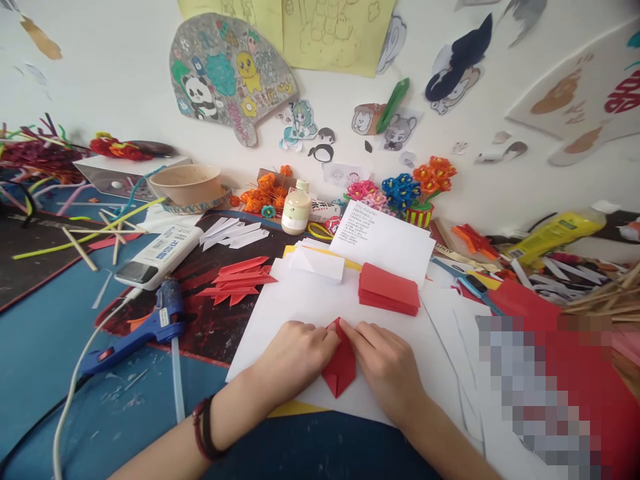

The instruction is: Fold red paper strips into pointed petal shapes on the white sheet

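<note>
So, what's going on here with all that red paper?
A person has both hands, left and right, at the top tip of a folded red paper, over a white sheet. A stack of red rectangles sits just beyond. More red folded pieces lie to the left, near a blue glue gun.

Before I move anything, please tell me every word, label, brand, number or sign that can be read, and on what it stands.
"囍", apparently, in red: fan-shaped piece on the wall, right.
White card: handwritten lines, too small to read.
White device: printing, too blurred.
Cream bottle: label, too small.
Yellow bottle: label, too blurred.
Glue gun: sticker, too small.
White packet behind the cream bottle: characters, partly hidden, too blurred.
</note>
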`<control>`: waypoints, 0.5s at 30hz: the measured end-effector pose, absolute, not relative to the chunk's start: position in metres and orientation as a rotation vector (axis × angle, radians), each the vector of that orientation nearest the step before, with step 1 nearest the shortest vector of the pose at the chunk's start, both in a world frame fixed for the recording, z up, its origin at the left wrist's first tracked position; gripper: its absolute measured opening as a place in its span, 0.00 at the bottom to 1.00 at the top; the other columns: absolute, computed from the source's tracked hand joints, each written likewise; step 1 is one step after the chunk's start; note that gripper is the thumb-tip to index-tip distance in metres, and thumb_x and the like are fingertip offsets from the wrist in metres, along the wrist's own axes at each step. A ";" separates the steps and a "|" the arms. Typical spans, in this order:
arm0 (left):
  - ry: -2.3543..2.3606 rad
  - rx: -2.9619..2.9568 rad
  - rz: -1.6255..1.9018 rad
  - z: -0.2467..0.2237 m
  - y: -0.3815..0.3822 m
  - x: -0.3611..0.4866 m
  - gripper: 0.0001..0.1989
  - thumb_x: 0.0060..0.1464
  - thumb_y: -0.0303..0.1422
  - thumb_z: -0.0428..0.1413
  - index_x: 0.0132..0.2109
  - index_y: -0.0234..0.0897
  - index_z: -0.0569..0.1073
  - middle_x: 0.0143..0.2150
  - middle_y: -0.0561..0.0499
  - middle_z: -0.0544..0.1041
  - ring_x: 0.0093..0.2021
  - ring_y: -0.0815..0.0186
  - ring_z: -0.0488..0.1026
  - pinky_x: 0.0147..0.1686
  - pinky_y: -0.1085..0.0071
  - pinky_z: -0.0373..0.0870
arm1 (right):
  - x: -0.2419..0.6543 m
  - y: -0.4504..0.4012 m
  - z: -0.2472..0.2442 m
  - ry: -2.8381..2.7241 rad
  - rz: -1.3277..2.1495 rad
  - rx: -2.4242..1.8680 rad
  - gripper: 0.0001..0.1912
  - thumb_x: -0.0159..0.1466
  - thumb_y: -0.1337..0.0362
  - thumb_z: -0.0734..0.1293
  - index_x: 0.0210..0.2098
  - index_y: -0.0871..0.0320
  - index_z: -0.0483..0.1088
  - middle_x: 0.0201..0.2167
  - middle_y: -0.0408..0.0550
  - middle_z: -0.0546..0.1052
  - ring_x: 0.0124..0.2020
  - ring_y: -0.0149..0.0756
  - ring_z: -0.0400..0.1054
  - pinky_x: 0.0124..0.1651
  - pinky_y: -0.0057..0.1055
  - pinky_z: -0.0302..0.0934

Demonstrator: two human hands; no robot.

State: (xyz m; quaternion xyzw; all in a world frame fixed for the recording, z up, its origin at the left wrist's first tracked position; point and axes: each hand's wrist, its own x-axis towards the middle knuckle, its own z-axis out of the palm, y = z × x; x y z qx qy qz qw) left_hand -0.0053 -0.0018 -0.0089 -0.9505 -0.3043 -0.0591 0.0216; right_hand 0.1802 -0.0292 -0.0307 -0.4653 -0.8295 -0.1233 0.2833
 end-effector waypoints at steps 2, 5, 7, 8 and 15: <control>-0.943 -2.944 -0.179 -0.009 -0.002 -0.006 0.06 0.62 0.24 0.47 0.35 0.35 0.64 0.27 0.53 0.71 0.23 0.64 0.69 0.21 0.68 0.64 | 0.181 -0.029 -0.032 -2.178 -0.195 -1.292 0.14 0.66 0.74 0.60 0.46 0.62 0.74 0.25 0.45 0.71 0.25 0.30 0.61 0.28 0.29 0.54; -0.946 -2.941 -0.186 -0.010 -0.001 -0.006 0.06 0.62 0.24 0.47 0.35 0.36 0.64 0.27 0.53 0.71 0.23 0.65 0.69 0.22 0.69 0.64 | 0.183 -0.028 -0.034 -2.147 -0.080 -1.332 0.14 0.67 0.72 0.60 0.47 0.61 0.74 0.26 0.45 0.71 0.26 0.30 0.63 0.29 0.27 0.56; -0.945 -2.943 -0.183 -0.010 -0.001 -0.005 0.06 0.62 0.24 0.47 0.35 0.35 0.64 0.27 0.53 0.71 0.24 0.65 0.69 0.22 0.69 0.64 | 0.183 -0.028 -0.034 -2.158 -0.072 -1.333 0.14 0.67 0.72 0.59 0.47 0.61 0.74 0.26 0.46 0.71 0.26 0.31 0.63 0.30 0.27 0.57; -0.946 -2.944 -0.180 -0.010 -0.001 -0.005 0.06 0.62 0.24 0.47 0.35 0.35 0.64 0.27 0.53 0.72 0.24 0.65 0.69 0.22 0.69 0.64 | 0.183 -0.028 -0.034 -2.165 -0.079 -1.329 0.14 0.67 0.73 0.59 0.47 0.61 0.74 0.26 0.46 0.71 0.26 0.31 0.64 0.30 0.28 0.57; -0.938 -2.948 -0.181 -0.009 -0.001 -0.004 0.05 0.62 0.24 0.47 0.37 0.35 0.65 0.28 0.53 0.72 0.24 0.64 0.70 0.22 0.68 0.64 | 0.182 -0.029 -0.034 -2.195 -0.101 -1.315 0.16 0.67 0.73 0.58 0.50 0.62 0.73 0.26 0.46 0.71 0.26 0.32 0.63 0.29 0.28 0.58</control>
